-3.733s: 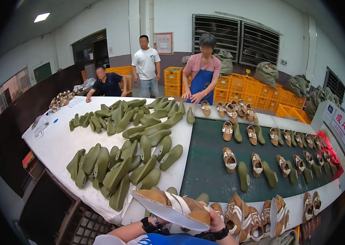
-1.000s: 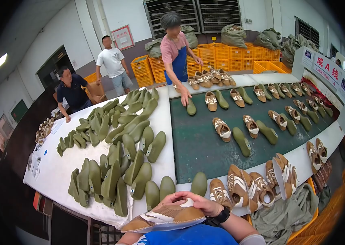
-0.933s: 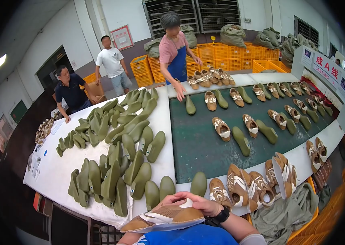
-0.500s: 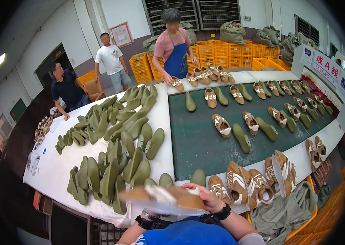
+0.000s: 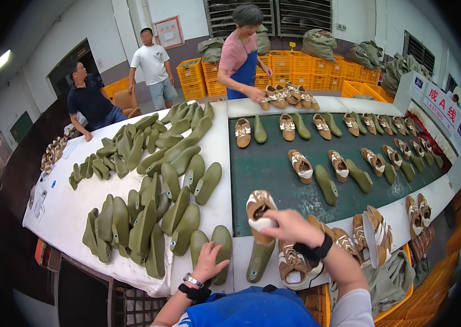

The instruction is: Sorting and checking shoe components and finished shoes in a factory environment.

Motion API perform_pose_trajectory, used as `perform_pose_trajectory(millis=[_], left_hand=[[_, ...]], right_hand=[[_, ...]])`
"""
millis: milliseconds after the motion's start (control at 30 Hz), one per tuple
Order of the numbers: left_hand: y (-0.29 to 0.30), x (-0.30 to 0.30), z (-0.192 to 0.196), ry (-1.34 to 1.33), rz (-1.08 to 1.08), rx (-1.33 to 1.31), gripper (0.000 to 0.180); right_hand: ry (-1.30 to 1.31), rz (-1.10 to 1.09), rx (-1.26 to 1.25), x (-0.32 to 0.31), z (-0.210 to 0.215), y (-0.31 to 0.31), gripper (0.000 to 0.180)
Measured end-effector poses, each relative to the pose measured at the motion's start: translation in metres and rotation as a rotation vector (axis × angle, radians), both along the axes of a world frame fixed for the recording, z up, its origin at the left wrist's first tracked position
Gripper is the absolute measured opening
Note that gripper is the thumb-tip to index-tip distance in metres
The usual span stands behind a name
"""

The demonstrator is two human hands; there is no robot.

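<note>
My right hand (image 5: 291, 226) is closed around the heel collar of a brown sneaker with white stripes (image 5: 258, 199), above the near edge of the green belt. Just below that sneaker lies an olive-green shoe last (image 5: 260, 261). My left hand (image 5: 208, 264) has its fingers spread over two more lasts at the near table edge, at the lower part of the right-hand last (image 5: 222, 244). Whether it grips either one, I cannot make out. Several sneakers (image 5: 293, 261) stand on the white ledge to the right of my right hand.
Many olive lasts (image 5: 146, 229) lie heaped across the white table (image 5: 78, 218). Sneakers paired with lasts rest in rows on the green belt (image 5: 279, 191). Across it, a co-worker in a blue apron (image 5: 242, 76) touches sneakers. Two other people are at the far left. Orange crates (image 5: 282, 62) line the wall.
My right hand has swung the sneaker from in front of me forward over the belt edge. My left hand has left it for the lasts. The co-worker's sneaker now sits on the belt.
</note>
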State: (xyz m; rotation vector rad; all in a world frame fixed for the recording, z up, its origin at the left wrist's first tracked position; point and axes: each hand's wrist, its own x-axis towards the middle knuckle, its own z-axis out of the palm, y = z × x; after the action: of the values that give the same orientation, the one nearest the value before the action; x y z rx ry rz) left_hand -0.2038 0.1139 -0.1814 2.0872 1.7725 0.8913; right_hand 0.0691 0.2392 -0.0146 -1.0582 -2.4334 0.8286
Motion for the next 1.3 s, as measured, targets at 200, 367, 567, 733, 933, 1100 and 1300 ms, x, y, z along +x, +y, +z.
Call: perform_pose_trajectory(millis=[200, 367, 567, 733, 933, 1100, 1300], left_hand=[[-0.001, 0.008, -0.04, -0.047, 0.054, -0.034, 0.039], [-0.004, 0.008, -0.033, -0.094, 0.106, -0.064, 0.03], [-0.006, 0.009, -0.024, -0.097, 0.114, -0.118, 0.03], [-0.005, 0.011, -0.022, -0.09, 0.111, -0.109, 0.03], [-0.002, 0.008, -0.025, -0.081, 0.109, -0.096, 0.03], [0.001, 0.008, -0.027, -0.081, 0.096, -0.086, 0.029], [0.001, 0.005, -0.036, -0.058, 0.086, -0.075, 0.03]], right_hand=[[-0.282, -0.043, 0.191, -0.043, 0.004, 0.121, 0.034], [-0.388, -0.144, 0.147, -0.088, -0.099, 0.194, 0.026], [-0.389, -0.275, 0.066, -0.109, -0.228, 0.193, 0.02], [-0.227, -0.391, 0.06, -0.111, -0.242, 0.186, 0.024], [-0.357, -0.192, 0.023, -0.091, -0.172, 0.135, 0.031], [-0.507, 0.406, -0.22, -0.051, -0.151, 0.009, 0.047], [-0.459, 0.134, -0.217, -0.044, -0.15, -0.06, 0.052]])
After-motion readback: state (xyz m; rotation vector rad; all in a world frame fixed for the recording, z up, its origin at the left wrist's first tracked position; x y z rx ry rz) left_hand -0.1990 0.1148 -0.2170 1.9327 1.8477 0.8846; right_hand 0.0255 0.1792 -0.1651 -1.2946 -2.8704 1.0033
